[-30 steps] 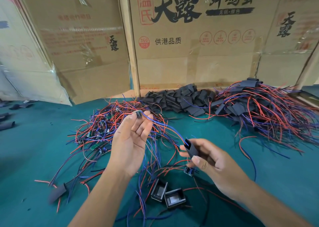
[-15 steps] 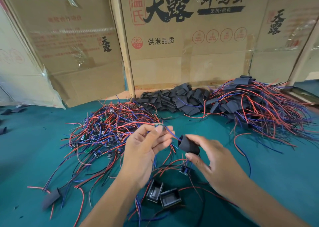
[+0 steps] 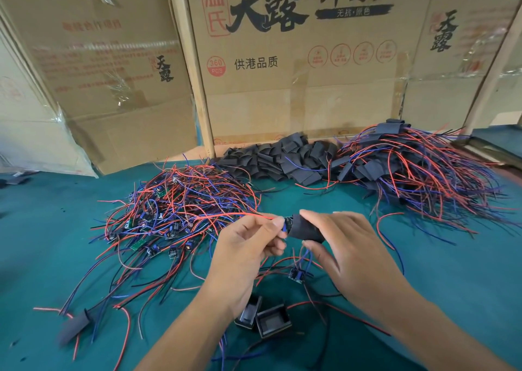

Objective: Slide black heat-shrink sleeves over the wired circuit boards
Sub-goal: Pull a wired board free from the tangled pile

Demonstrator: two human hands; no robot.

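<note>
My right hand grips a black heat-shrink sleeve at mid-table. My left hand pinches the end of a wired circuit board at the sleeve's left opening; only the board's tip shows, with red and blue wires running off to the left. A pile of bare wired boards lies to the left. Loose black sleeves are heaped at the back. A pile of sleeved boards lies at the right.
Two small black plastic housings sit near my forearms, with a single loose board just above them. One sleeved board lies at the front left. Cardboard boxes wall off the back of the green table.
My hands have come together: the sleeve in my right hand now meets the board held by my left, which was a hand's width away a second ago. The blue wire between them is drawn in.
</note>
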